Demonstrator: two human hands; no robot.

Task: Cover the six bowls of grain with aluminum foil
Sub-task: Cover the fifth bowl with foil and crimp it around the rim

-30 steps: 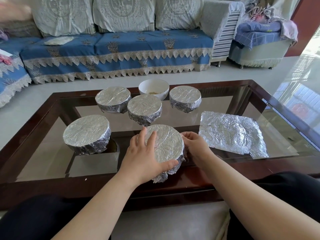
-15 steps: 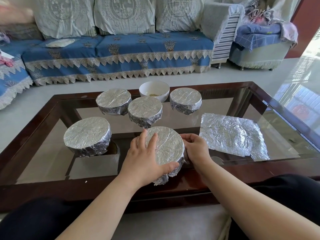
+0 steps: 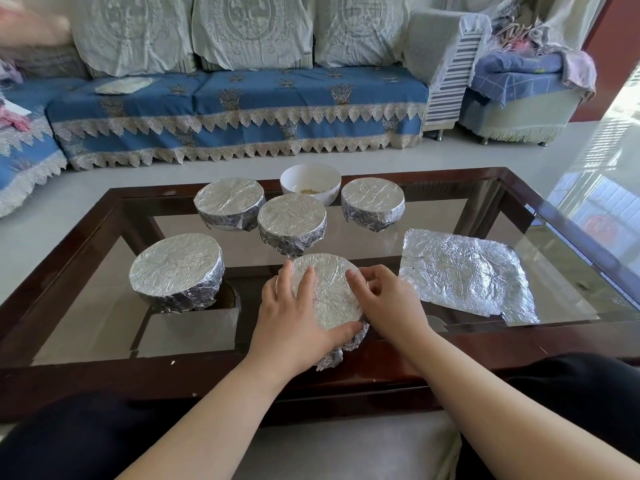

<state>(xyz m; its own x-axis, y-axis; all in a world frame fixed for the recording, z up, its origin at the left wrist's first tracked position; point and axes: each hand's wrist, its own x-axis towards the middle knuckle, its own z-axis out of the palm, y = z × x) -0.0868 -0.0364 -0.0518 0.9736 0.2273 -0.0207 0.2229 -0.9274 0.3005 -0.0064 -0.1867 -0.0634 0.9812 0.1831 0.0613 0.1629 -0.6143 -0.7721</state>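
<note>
Five foil-covered bowls stand on the glass table (image 3: 512, 216). The nearest foil-covered bowl (image 3: 330, 292) sits by the front edge between my hands. My left hand (image 3: 291, 320) lies on its left side, with straight fingers pressing the foil top and the thumb along the near rim. My right hand (image 3: 391, 303) curls its fingers over the bowl's right rim, against the foil. The other covered bowls are at the left (image 3: 176, 268), back left (image 3: 230, 200), middle (image 3: 292, 220) and back right (image 3: 373, 202). An uncovered white bowl (image 3: 310, 178) with grain stands at the back.
A loose crinkled foil sheet (image 3: 464, 271) lies flat on the glass to the right of my hands. The table has a dark wooden frame (image 3: 104, 379). A blue sofa (image 3: 242, 109) and an armchair (image 3: 519, 98) stand beyond it.
My right hand has moved from the bowl's right side up onto its top rim, fingers curling over the foil. My left hand has stayed pressed on the top.
</note>
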